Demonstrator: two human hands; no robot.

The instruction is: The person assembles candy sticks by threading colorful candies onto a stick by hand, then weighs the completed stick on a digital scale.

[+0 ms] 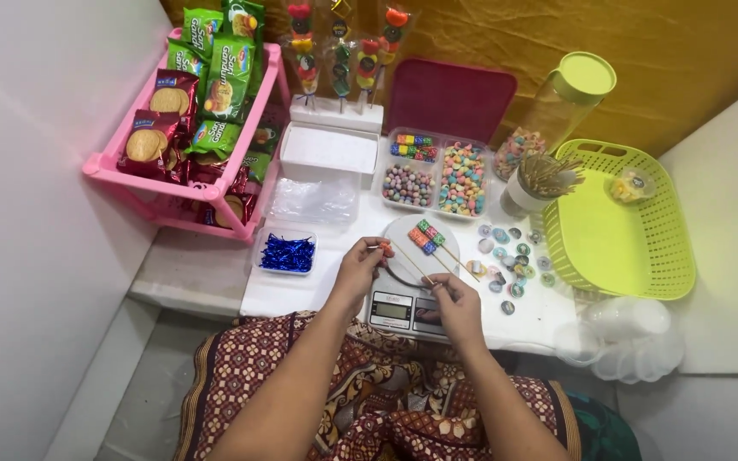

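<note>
Head cam, looking down at white table.

L hand: fingers pinched shut on far tip of a thin wooden skewer, right where a small orange candy sits on the stick. R hand: thumb + fingers closed on the near end of same skewer. Stick runs diagonal between both hands, held just above the round white pan of a digital scale.

On the pan, just right of L hand: two more skewers, each w/ coloured cube candies threaded at far end, sticks pointing near-right.

Around:
- Blue twist ties in small clear tray, left of L hand, near.
- Clear divided box of candies, far of scale; maroon lid leaning behind it.
- White block stand w/ finished candy skewers upright, far centre.
- Pink rack far left, packed w/ biscuit packets.
- Cup of bare skewers right of candy box; tall clear jar w/ green lid tilted behind it.
- Scattered round wrapped candies on table right of scale.
- Green basket far right, one small packet in it.
- Stack of clear plastic cups near right, lying on side.
</note>
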